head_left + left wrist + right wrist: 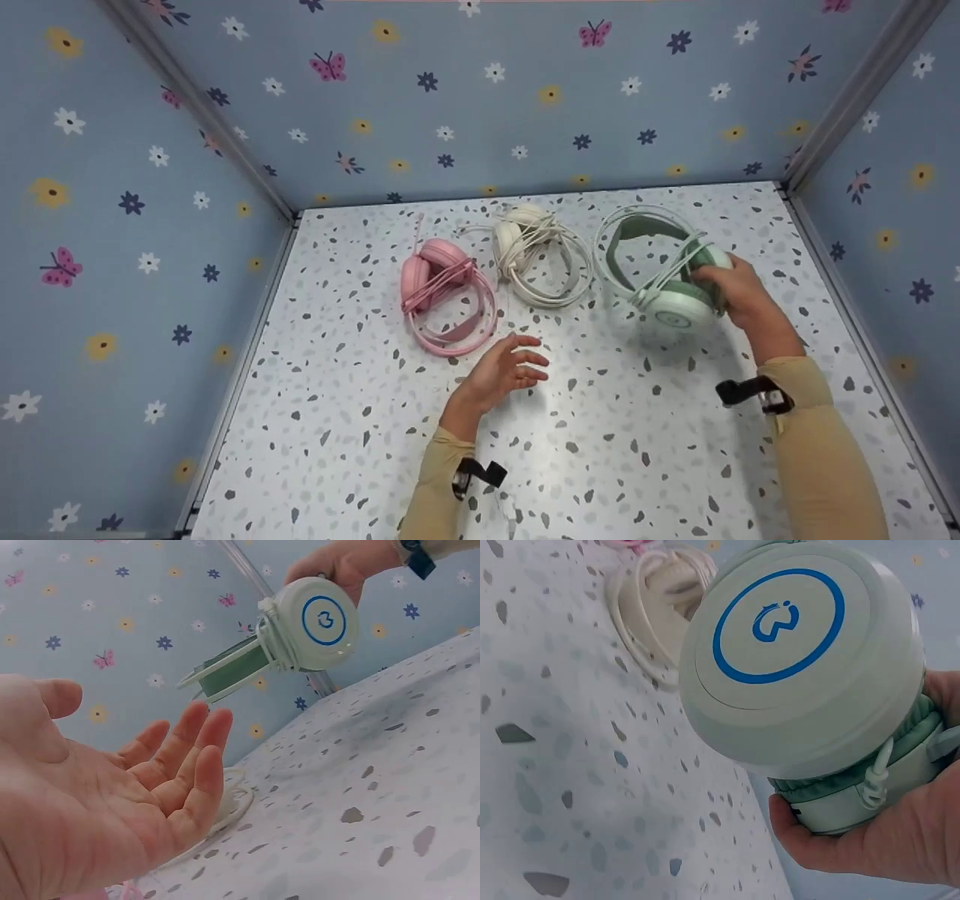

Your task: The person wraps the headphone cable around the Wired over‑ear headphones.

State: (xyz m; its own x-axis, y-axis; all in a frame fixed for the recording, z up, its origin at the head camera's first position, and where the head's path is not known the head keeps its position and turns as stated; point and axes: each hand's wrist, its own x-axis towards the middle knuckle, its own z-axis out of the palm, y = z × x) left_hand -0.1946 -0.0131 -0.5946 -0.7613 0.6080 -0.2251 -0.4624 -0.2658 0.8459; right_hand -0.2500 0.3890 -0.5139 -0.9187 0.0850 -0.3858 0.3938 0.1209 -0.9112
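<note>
A pair of light-green headphones [679, 304] with darker green cushions is gripped at the ear cups by my right hand [739, 289], its cable wound around the headband. In the left wrist view the headphones [324, 622] hang above the table. The right wrist view shows a round ear cup [795, 652] with a blue ring, the fingers of my right hand [885, 847] curled around the cup behind it. My left hand [504, 373] hovers palm up with relaxed fingers, holding nothing, just in front of the pink headphones [415, 281].
White headphones [551, 300] with a bundled cable lie between the pink and green ones. All are over a speckled white table [337, 420]. Blue flowered panels [480, 97] wall in the back and both sides.
</note>
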